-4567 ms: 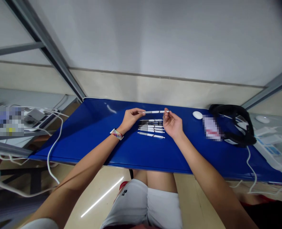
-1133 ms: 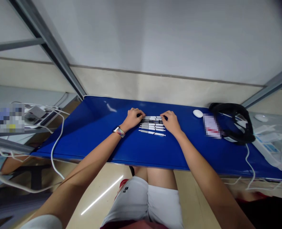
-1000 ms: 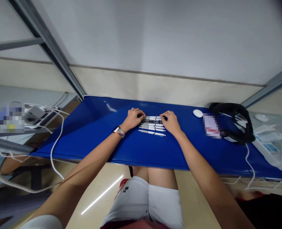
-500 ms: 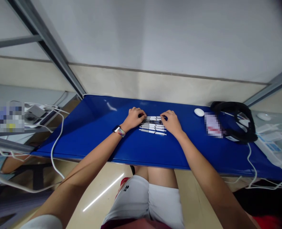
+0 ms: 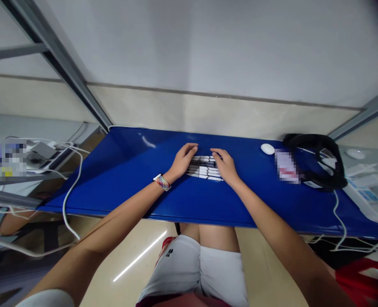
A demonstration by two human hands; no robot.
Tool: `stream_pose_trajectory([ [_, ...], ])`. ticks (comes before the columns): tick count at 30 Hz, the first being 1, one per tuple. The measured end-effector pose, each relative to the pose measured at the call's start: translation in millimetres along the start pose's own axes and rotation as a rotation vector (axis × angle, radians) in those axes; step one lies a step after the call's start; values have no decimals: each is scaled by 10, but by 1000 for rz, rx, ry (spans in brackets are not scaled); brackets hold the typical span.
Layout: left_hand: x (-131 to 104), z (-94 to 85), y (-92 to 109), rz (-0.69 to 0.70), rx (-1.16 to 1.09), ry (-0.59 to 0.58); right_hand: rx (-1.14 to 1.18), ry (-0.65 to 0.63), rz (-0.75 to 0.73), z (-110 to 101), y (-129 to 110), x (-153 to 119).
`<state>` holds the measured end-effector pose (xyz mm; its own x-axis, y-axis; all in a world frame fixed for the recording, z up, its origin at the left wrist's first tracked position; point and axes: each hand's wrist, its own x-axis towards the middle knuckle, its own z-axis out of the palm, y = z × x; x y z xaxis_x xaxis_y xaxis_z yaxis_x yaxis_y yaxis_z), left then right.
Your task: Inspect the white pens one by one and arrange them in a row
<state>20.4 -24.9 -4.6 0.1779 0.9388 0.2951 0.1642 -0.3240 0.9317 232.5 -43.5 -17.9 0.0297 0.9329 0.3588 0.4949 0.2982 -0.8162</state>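
Several white pens with dark parts [image 5: 204, 172] lie side by side in a row on the blue tabletop [image 5: 189, 198], their lengths running left to right. At their left ends rests my left hand [image 5: 183, 161], open, its fingers stretched forward and its thumb along the pens. My right hand [image 5: 226, 165] is at the right ends, open too, with fingers extended toward the left and thumb beside the pens. Both hands partly cover the pen ends, so exact contact is hard to see.
A white oval mouse [image 5: 267, 149], a blurred-out packet [image 5: 285, 165] and a black headset-like band [image 5: 328, 185] are on the table's right side. White cables [image 5: 69, 192] hang at the left edge. Metal posts [image 5: 70, 70] frame the table before a wall.
My fingers have gone from curled pinches at the far pen's ends to stretched out along the row's sides. The pens sit closer together.
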Motion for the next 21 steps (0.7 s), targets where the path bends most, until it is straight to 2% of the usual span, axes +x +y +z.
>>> stream_pose_trajectory([
  [5, -37, 70, 67, -26, -80, 41, 10, -13, -12, 99, -3, -52],
  [12, -73, 151, 67, -45, -119, 67, -5, -11, -38, 111, -34, -56],
  [21, -66, 130, 55, -33, -59, 65, -63, -65, -45, 82, -9, -28],
])
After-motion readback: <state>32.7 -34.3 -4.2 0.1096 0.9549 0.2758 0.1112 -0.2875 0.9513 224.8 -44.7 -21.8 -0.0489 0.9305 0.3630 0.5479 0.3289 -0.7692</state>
